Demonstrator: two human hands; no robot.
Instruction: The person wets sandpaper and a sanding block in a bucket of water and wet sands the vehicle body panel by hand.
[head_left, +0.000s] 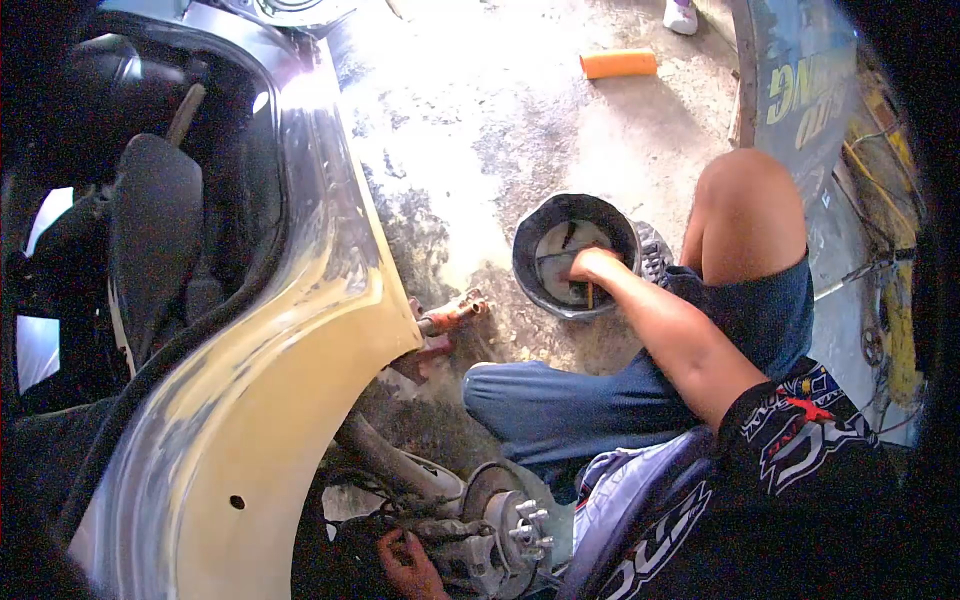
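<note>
My right hand (592, 266) reaches down into a black bucket (522, 245) on the floor. Its fingertips are hidden inside, so what they hold, if anything, does not show. Greyish liquid seems to fill the bucket's bottom, with a dark piece and a thin yellowish strip in it. At the bottom edge, my left hand (408, 565) has its fingers curled in, beside the brake caliper (465, 555) and the wheel hub with its studs (530, 528). Whatever lies in those fingers cannot be made out. A car body panel (270, 430), patched with cream filler, curves above the hub.
An orange block (618, 65) lies on the stained concrete floor (470, 130). A rusty metal piece (455, 313) juts out beside the panel. Through the car opening a dark seat (155, 240) shows. A painted sheet (800, 110) stands at right; another person's shoe (680, 17) is at the top.
</note>
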